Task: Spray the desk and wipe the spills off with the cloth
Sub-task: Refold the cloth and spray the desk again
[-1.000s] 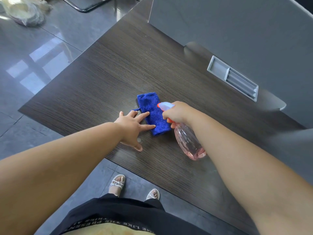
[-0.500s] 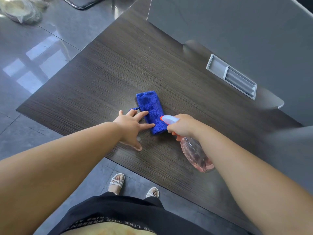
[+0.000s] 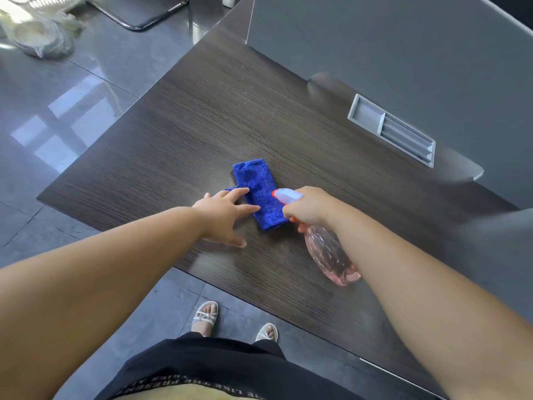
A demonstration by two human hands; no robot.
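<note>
Head view: a dark wood-grain worktop (image 3: 178, 134) carries a folded blue cloth (image 3: 258, 183), lying flat. The left hand (image 3: 223, 216) is spread with straight fingers, 2 fingertips resting on the cloth's left side and the thumb on the worktop. The right hand (image 3: 308, 209) is curled round the neck of a pink spray bottle (image 3: 330, 255), held tilted, white nozzle over the cloth's near right corner, base toward the person. Whether the bottle touches the worktop cannot be told. A grey partition (image 3: 375, 47) stands behind, with a grey cable tray (image 3: 392, 131) at its foot.
</note>
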